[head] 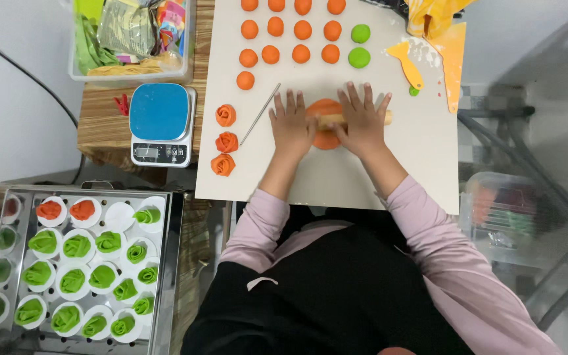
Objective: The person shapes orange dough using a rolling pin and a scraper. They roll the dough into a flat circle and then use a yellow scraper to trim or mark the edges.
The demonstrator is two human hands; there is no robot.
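Note:
My left hand (291,123) and my right hand (361,118) lie flat, fingers spread, on a wooden rolling pin (386,118) that crosses a flattened orange dough disc (325,139) on the white board (336,177). Only the pin's right end and a short middle piece show between my palms. Several orange dough balls (271,54) sit in rows at the board's far side, with two green balls (359,57) beside them. Three orange dough roses (226,142) line the board's left edge, next to a thin metal rod (260,114).
A blue kitchen scale (160,123) stands left of the board on a wooden table (100,131). A metal steamer tray (165,263) at lower left holds several green and orange dough roses on white papers. A yellow scraper (409,62) lies at the board's far right. A clear bin (133,69) sits top left.

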